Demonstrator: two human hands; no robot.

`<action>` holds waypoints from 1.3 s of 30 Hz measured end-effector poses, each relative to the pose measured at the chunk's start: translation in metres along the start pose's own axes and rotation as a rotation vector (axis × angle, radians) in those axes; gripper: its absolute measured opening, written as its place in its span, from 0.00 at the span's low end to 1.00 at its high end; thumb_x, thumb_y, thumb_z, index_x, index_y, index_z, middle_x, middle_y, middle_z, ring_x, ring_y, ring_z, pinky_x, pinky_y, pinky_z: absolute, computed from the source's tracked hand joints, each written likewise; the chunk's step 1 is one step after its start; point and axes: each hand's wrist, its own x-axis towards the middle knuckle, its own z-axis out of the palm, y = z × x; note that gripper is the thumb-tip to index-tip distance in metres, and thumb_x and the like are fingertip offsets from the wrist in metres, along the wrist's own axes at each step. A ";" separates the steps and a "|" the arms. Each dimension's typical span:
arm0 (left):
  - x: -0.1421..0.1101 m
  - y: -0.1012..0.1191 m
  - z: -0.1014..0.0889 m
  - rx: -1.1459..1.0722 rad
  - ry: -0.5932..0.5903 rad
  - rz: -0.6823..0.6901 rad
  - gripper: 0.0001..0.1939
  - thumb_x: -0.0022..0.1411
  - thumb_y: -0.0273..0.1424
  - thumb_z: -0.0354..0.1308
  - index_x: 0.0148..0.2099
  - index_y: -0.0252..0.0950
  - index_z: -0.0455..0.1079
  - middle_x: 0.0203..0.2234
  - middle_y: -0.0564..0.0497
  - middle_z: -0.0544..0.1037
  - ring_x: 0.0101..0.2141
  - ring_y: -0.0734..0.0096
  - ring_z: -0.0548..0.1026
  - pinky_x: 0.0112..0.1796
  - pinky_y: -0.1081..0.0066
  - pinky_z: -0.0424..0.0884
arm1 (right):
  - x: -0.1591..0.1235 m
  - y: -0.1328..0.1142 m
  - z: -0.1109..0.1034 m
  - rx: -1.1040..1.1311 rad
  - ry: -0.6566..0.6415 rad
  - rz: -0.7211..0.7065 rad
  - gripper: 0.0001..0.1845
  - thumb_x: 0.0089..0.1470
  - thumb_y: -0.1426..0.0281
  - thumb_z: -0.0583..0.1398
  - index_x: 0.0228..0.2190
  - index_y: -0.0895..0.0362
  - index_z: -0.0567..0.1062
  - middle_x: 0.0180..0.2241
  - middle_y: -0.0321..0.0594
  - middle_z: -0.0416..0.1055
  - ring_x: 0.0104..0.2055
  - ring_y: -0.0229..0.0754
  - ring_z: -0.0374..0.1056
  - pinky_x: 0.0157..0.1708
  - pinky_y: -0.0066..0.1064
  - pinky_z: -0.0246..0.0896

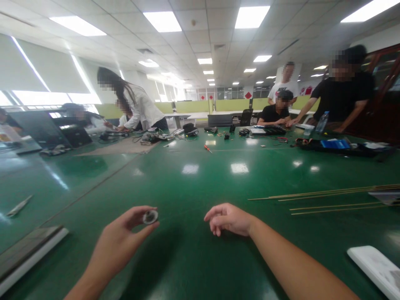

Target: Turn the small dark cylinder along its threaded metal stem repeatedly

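Note:
Low in the head view, left of the middle, my left hand (117, 237) grips a small round piece (150, 223) between thumb and fingertips. This piece has a pale, ring-like rim and a darker greenish centre; its exact kind is too small to make out. It is held above the green tabletop (184, 189), with its round face towards me. To the right, a short gap away, my right hand (229, 220) hovers over the table with loosely bent fingers slightly apart. Nothing shows in its fingers.
Thin brass-coloured rods (325, 193) lie at right, beyond a white object (375, 266). A flat panel (34, 250) sits at lower left. Farther back are a red screwdriver (208, 148), electronic parts (153, 136), a water bottle (322, 122) and a black tray (315, 145). Several people work around the table.

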 end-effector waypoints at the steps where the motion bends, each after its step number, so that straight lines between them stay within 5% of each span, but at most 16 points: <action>1: 0.007 0.007 0.016 0.046 -0.091 0.051 0.25 0.42 0.45 0.74 0.43 0.42 0.77 0.36 0.50 0.83 0.38 0.56 0.81 0.43 0.64 0.77 | 0.001 0.000 0.000 0.000 0.021 -0.009 0.24 0.42 0.62 0.73 0.38 0.64 0.77 0.26 0.38 0.75 0.23 0.34 0.68 0.26 0.27 0.61; 6: 0.029 0.040 0.108 -0.031 -0.413 0.291 0.17 0.57 0.37 0.66 0.48 0.40 0.75 0.40 0.50 0.81 0.39 0.62 0.79 0.44 0.64 0.75 | 0.005 0.002 -0.008 -0.121 0.342 -0.207 0.24 0.41 0.66 0.72 0.40 0.60 0.75 0.26 0.34 0.71 0.24 0.34 0.65 0.26 0.27 0.61; 10: 0.033 0.035 0.144 -0.046 -0.503 0.476 0.14 0.60 0.33 0.63 0.49 0.40 0.75 0.40 0.49 0.79 0.40 0.64 0.76 0.43 0.66 0.73 | 0.007 0.005 -0.015 -0.345 0.494 -0.298 0.31 0.39 0.74 0.69 0.47 0.56 0.70 0.34 0.34 0.70 0.24 0.31 0.62 0.26 0.25 0.58; 18: 0.028 0.010 0.151 -0.101 -0.450 0.466 0.16 0.57 0.30 0.65 0.49 0.39 0.74 0.40 0.49 0.79 0.39 0.65 0.77 0.43 0.67 0.73 | 0.005 0.007 -0.006 -0.598 0.505 -0.255 0.22 0.42 0.77 0.66 0.42 0.56 0.72 0.36 0.35 0.71 0.26 0.32 0.62 0.29 0.26 0.61; 39: 0.024 0.010 0.155 -0.113 -0.408 0.497 0.10 0.56 0.28 0.66 0.42 0.39 0.74 0.36 0.51 0.79 0.38 0.67 0.77 0.41 0.68 0.71 | 0.005 0.007 -0.004 -0.675 0.566 -0.249 0.08 0.45 0.71 0.66 0.31 0.59 0.79 0.30 0.40 0.78 0.33 0.43 0.74 0.37 0.32 0.68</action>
